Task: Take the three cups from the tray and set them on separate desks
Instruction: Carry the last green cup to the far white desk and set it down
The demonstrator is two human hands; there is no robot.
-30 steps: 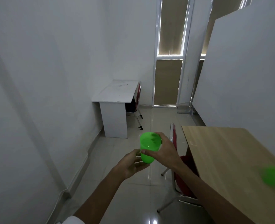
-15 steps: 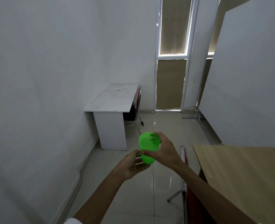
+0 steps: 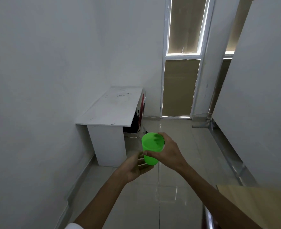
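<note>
A bright green plastic cup (image 3: 150, 150) is held upright in mid-air at the centre of the head view. My right hand (image 3: 168, 152) grips it around the rim from the right, thumb in front. My left hand (image 3: 136, 168) cups its base from below and the left. A white desk (image 3: 111, 108) stands ahead against the left wall, its top bare except for small dark specks. The corner of a wooden desk (image 3: 258, 205) shows at the lower right. No tray or other cup is in view.
A red-and-black chair (image 3: 139, 118) is tucked under the white desk's right side. A tall white-framed window (image 3: 182, 57) fills the far wall, and a white partition (image 3: 258, 96) runs along the right. Glossy tiled floor (image 3: 177, 162) lies between the desks.
The view has moved forward towards the white desk, which now looks larger. The wooden desk has slid down to the lower right and its green cup has left the view. Both hands keep their grip.
</note>
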